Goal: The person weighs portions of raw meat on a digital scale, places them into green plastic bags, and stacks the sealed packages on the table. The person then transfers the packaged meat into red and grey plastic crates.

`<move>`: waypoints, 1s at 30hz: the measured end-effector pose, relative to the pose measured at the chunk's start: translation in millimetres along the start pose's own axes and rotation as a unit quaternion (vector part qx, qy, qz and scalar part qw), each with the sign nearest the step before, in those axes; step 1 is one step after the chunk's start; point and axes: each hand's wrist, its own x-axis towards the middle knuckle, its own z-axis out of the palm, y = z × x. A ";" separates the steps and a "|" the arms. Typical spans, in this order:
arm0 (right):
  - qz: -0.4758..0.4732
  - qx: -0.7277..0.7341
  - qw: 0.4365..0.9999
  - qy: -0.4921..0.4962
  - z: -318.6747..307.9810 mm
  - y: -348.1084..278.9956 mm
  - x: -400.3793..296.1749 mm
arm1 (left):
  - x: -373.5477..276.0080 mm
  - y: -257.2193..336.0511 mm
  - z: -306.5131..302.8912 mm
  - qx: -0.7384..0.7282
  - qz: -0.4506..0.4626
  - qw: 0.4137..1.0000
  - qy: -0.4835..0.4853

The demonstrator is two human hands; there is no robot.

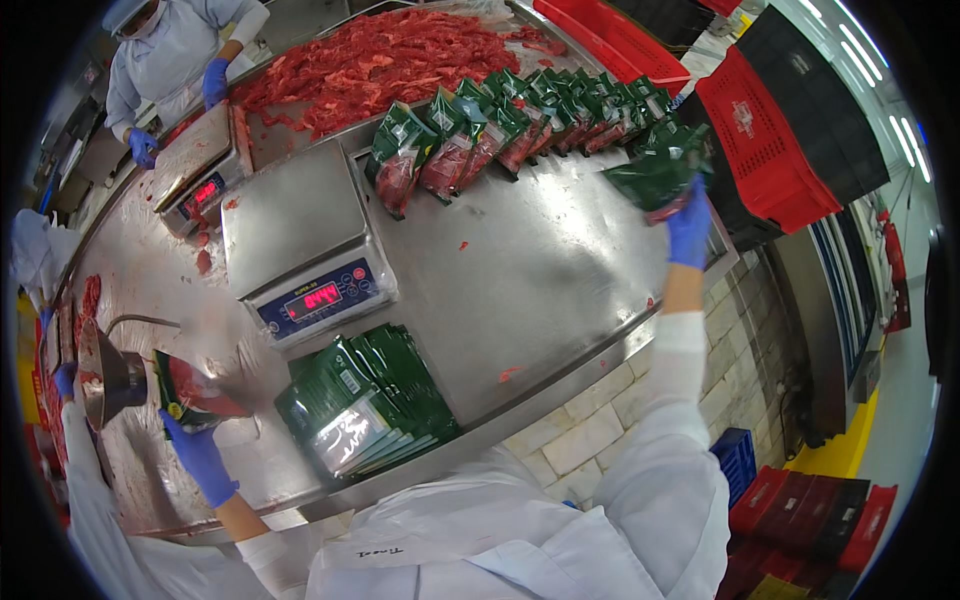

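Observation:
My right hand (pixel 690 232), in a blue glove, grips a green pouch of red meat (pixel 656 176) at the right end of a row of filled pouches (pixel 517 124). At the left, my gloved left hand (pixel 199 457) holds another green pouch with meat (pixel 206 386) beside a metal funnel (pixel 112 375). Between my hands, a fanned stack of flat green pouches (pixel 367 405) lies on the steel table (pixel 517 300). Behind that stack stands a digital scale (pixel 300 225) with a lit red display and a bare pan, apart from a small meat scrap.
A heap of cut meat (pixel 390 56) covers the far side. A co-worker (pixel 172 67) stands by a second scale (pixel 199 165); another person's gloved hand (pixel 66 379) is near the funnel. Red and black crates (pixel 765 135) rise at the right, beyond the table edge.

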 end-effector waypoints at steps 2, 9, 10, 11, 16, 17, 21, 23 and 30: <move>-0.032 -0.055 0.995 0.075 -62.6 -22.3 42.1 | -19.6 56.7 38.3 -0.278 -0.106 0.955 -0.001; -0.234 -0.304 0.922 0.047 -58.2 44.5 22.7 | -106.1 30.9 178.6 0.278 0.218 0.886 -0.301; -0.197 -0.363 0.910 -0.043 -12.8 69.7 -8.1 | -128.0 23.6 190.6 0.450 0.293 0.751 -0.385; -0.165 -0.420 0.882 -0.136 35.7 86.7 -55.0 | -131.4 17.1 193.4 0.485 0.288 0.719 -0.406; 0.173 -0.285 0.730 -0.597 233.7 116.6 -394.9 | -102.2 27.0 127.1 0.212 0.248 0.899 -0.291; 0.280 -0.275 0.657 -0.644 246.2 128.2 -449.4 | -111.4 31.6 104.7 0.157 0.249 0.914 -0.280; 0.670 0.105 0.519 -0.521 377.8 222.3 -558.5 | -57.7 20.7 -1.0 -0.277 -0.135 0.951 -0.028; 0.623 0.125 0.552 -0.541 440.7 236.6 -566.8 | -1.1 28.5 -26.4 -0.247 -0.053 0.967 0.028; -0.207 -0.227 0.853 -0.421 404.7 190.9 -419.2 | 89.0 10.8 2.1 -0.075 0.307 0.908 0.277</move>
